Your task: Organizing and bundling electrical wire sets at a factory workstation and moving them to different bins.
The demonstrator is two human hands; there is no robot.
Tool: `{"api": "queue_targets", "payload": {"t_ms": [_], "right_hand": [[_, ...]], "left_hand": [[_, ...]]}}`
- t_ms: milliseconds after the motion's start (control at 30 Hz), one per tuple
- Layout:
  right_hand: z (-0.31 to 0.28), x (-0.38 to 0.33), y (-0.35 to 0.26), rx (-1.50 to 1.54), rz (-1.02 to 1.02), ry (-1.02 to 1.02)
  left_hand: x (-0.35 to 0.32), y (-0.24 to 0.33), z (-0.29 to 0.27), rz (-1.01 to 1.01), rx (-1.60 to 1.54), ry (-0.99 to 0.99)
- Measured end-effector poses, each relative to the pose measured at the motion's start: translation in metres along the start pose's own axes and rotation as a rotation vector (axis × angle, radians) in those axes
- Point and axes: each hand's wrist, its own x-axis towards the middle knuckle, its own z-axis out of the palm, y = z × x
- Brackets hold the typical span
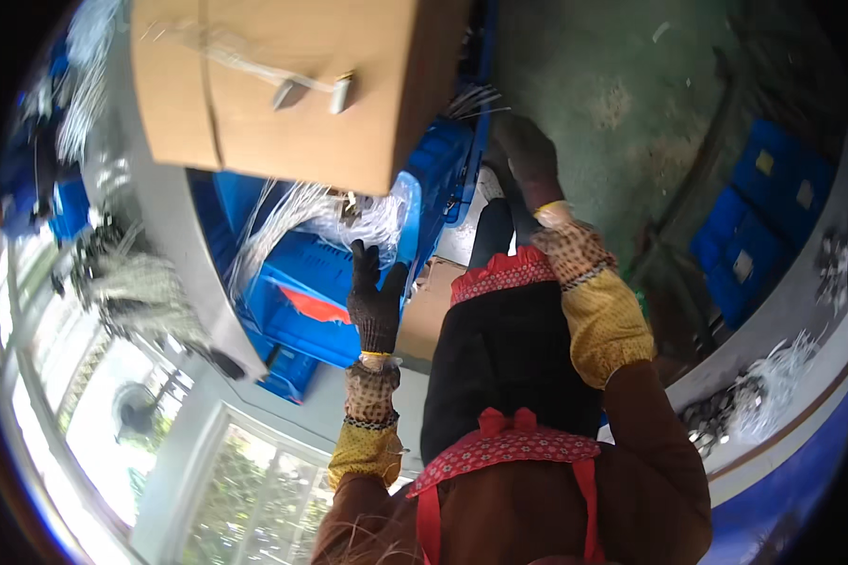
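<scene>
My left hand, in a dark knit glove, is over the near corner of a blue plastic crate. Its fingers are spread, with nothing seen in them. Just beyond the fingertips, a bundle of thin white wires and clear plastic lies in and over the crates. A red-orange piece shows beside the hand. My right hand, also dark-gloved, hangs over the floor to the right of the crates. Motion smears it, so its fingers cannot be made out.
A large cardboard box rests over the crates, with two small pieces on white cords on top. At left runs a grey bench edge with bundled wires. Blue bins stand at right, near another bench with white wires.
</scene>
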Motion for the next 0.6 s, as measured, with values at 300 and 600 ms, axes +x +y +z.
{"api": "queue_targets", "payload": {"t_ms": [300,600], "right_hand": [[-0.019,-0.024,-0.056,0.638,0.283,-0.189],[-0.017,-0.017,-0.072,0.602,0.345,-0.55]], "left_hand": [[-0.08,-0.117,-0.058,-0.707,0.108,0.254],[-0.135,-0.222,-0.011,-0.85,-0.268,0.388]]}}
